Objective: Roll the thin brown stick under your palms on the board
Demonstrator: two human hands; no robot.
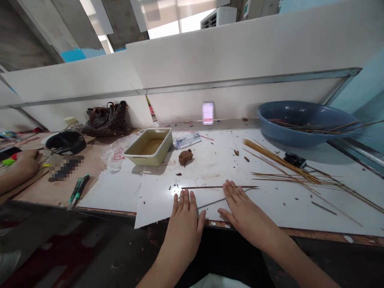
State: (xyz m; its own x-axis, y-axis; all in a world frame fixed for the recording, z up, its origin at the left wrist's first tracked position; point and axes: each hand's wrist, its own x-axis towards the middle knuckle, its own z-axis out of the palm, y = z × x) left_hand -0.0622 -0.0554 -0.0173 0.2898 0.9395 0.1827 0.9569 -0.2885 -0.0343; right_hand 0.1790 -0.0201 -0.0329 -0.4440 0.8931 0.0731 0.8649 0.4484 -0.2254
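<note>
My left hand (183, 226) and my right hand (244, 210) lie flat on a white board (168, 200), fingers apart, holding nothing. A thin brown stick (210, 187) runs across the board. My right fingertips rest over it, and my left fingertips stop just short of it. A thin grey strip (211, 203) lies between my hands. Farther right is a loose pile of thin bamboo sticks (285, 172). A lump of brown clay (185, 157) sits on the board beyond my left hand.
A beige tray (149, 147) and a plastic bottle (187, 140) stand at the back. A blue basin (303, 122) holds sticks at the right. At the left are another person's hand (21, 168), green-handled tools (78, 190), a black object (66, 143) and a handbag (105, 120).
</note>
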